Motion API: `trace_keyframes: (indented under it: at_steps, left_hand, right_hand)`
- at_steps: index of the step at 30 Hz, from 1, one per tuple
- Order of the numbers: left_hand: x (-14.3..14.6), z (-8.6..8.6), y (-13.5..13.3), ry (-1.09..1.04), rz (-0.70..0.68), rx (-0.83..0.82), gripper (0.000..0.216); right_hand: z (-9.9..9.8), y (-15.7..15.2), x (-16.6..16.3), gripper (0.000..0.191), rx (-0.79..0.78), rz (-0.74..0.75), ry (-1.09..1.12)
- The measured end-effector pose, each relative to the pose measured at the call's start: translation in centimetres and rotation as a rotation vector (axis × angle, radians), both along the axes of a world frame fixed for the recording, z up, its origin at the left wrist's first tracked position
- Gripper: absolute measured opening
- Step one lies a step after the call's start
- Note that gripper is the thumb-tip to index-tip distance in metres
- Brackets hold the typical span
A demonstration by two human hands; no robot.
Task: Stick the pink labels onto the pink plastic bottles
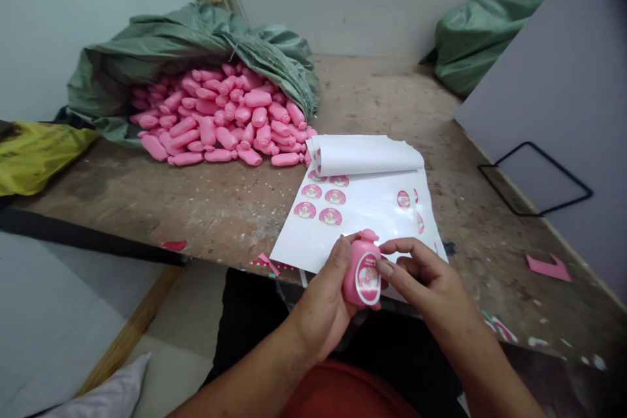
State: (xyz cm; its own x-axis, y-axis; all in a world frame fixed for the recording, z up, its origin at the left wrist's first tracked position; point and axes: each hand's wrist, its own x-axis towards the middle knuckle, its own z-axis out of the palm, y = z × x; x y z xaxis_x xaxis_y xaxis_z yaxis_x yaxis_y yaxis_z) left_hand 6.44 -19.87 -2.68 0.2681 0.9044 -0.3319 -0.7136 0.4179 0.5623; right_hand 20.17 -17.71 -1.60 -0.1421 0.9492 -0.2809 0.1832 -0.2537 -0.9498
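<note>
A small pink plastic bottle with a pink cap stands nearly upright in my left hand, whose fingers wrap round its left side. On its front sits an oval pink-and-white sticker. My right hand touches the sticker's right edge with thumb and fingertips; whether it grips the sticker or only presses it, I cannot tell. Just beyond my hands lies a white sticker sheet with several pink labels left of centre and a few at the right. Its far end is curled over.
An open green sack spills many pink bottles onto the worn wooden table. A yellow bag lies at the left. A black wire frame leans at the right, near another green sack. Pink scraps lie about.
</note>
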Motion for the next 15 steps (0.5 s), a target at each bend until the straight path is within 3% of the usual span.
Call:
trace_keyframes:
  at_steps: [7, 11, 15]
  left_hand:
    - [-0.1, 0.1, -0.2, 0.104, -0.063, 0.065, 0.032]
    - [-0.2, 0.0, -0.5, 0.138, -0.104, 0.101, 0.039]
    - [-0.6, 0.0, -0.8, 0.124, -0.142, 0.074, 0.045]
  right_hand:
    - [-0.6, -0.3, 0.1, 0.032, 0.12, -0.001, -0.121]
    - [-0.5, -0.4, 0.7, 0.027, 0.282, 0.033, -0.406]
    - [0.1, -0.5, 1.3, 0.024, 0.446, -0.068, -0.669]
